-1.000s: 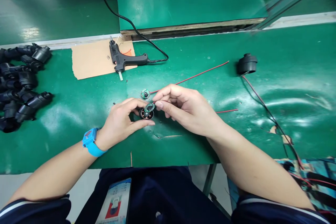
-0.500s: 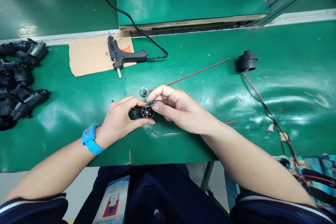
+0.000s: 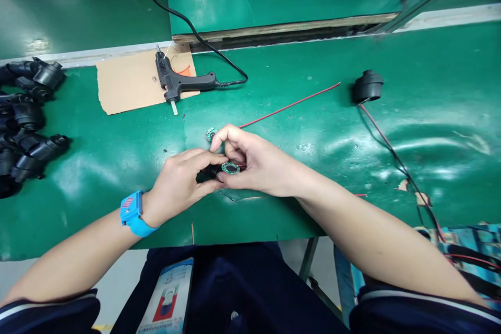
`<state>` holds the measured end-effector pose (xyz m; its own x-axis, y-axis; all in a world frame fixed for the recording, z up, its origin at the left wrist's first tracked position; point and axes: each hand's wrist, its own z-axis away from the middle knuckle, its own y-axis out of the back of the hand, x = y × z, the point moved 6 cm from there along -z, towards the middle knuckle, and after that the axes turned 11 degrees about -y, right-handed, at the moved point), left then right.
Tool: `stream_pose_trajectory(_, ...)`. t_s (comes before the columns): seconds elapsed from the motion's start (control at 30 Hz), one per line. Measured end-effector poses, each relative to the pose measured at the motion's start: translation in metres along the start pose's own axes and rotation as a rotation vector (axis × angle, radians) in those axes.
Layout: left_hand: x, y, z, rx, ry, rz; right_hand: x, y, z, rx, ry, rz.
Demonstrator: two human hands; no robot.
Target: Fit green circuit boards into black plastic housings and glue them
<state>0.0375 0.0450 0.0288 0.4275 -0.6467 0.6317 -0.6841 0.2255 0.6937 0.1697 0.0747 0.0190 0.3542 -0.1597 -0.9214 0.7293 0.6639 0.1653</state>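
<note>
My left hand (image 3: 183,177) is closed around a small black motor (image 3: 209,173), which its fingers mostly cover. Between the thumb and fingers of my right hand (image 3: 254,159) is a round green circuit board (image 3: 230,168), held at the open end of the motor. The two hands meet here, and their fingertips touch or nearly touch. Just beyond my right index finger, a second round circuit board (image 3: 211,134) lies on the green table, partly hidden by that finger. A red wire (image 3: 289,109) stretches from near it toward the right.
A black glue gun (image 3: 176,81) rests on cardboard (image 3: 125,86) at the back, its cable curving upward. Black plastic housings (image 3: 31,120) are piled at left. A black round housing (image 3: 368,86) with trailing wires stands at right. A phone (image 3: 166,297) lies on my lap.
My right hand has turned the circuit board so its green face shows, and it now hides the motor's copper-coloured coils. My right index finger has moved over part of the loose board.
</note>
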Motion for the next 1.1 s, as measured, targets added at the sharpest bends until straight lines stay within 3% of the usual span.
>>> stream_pose_trajectory(0.27, -0.008, 0.005, 0.0, 0.089, 0.102, 0.093, 0.007, 0.017, 0.005, -0.058, -0.008, -0.183)
stream_pose_trajectory(0.4, -0.011, 0.006, 0.003, 0.122, 0.148, 0.108, 0.001, 0.026, 0.015, 0.036, 0.018, -0.122)
stream_pose_trajectory(0.53, -0.011, 0.006, 0.005, 0.128, 0.149, 0.078, -0.008, 0.025, 0.023, 0.158, 0.088, 0.107)
stream_pose_trajectory(0.73, -0.01, 0.005, 0.004, 0.128, 0.116, 0.088, -0.026, 0.013, 0.04, 0.319, 0.472, 0.56)
stream_pose_trajectory(0.83, -0.009, 0.005, 0.004, 0.133, 0.091, 0.081, -0.03, 0.006, 0.051, 0.388, 0.559, 0.779)
stream_pose_trajectory(0.93, -0.009, 0.005, 0.005, 0.131, 0.08, 0.083, -0.033, 0.003, 0.057, 0.394, 0.54, 0.86)
stream_pose_trajectory(1.1, -0.008, 0.003, 0.004, 0.1, 0.064, 0.08, -0.031, 0.014, 0.051, 0.467, 0.429, 0.609)
